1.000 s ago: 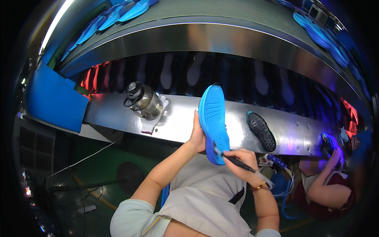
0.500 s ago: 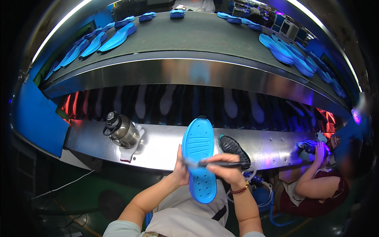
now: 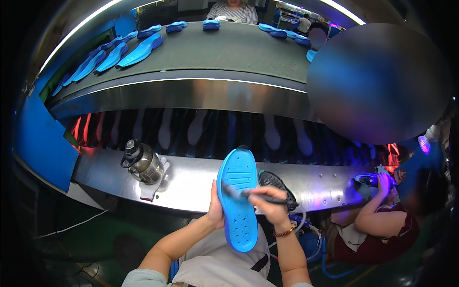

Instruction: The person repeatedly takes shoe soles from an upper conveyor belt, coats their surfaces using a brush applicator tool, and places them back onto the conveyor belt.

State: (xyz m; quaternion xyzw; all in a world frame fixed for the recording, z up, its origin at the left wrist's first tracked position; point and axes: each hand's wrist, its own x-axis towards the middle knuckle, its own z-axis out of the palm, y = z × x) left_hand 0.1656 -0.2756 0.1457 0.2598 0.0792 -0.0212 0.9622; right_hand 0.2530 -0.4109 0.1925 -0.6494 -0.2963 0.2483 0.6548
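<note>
My left hand grips a bright blue shoe sole by its left edge, held upright over my lap in front of the metal ledge. Grooves cross its upper half and small holes dot the lower half. In my right hand is a dark-handled brush, its head blurred by motion over the middle of the sole. Just beyond that hand, a black sole-shaped piece with a teal rim lies on the ledge, partly hidden by the hand and brush.
A dark bottle stands on the metal ledge to the left, beside a whitish glove. More blue soles lie on the green conveyor belt. A co-worker's arm is at the right; a blurred patch covers the upper right.
The brush head has moved slightly up the sole. My view has shifted a little, and a large blurred patch now covers the upper right. Both hands keep their hold.
</note>
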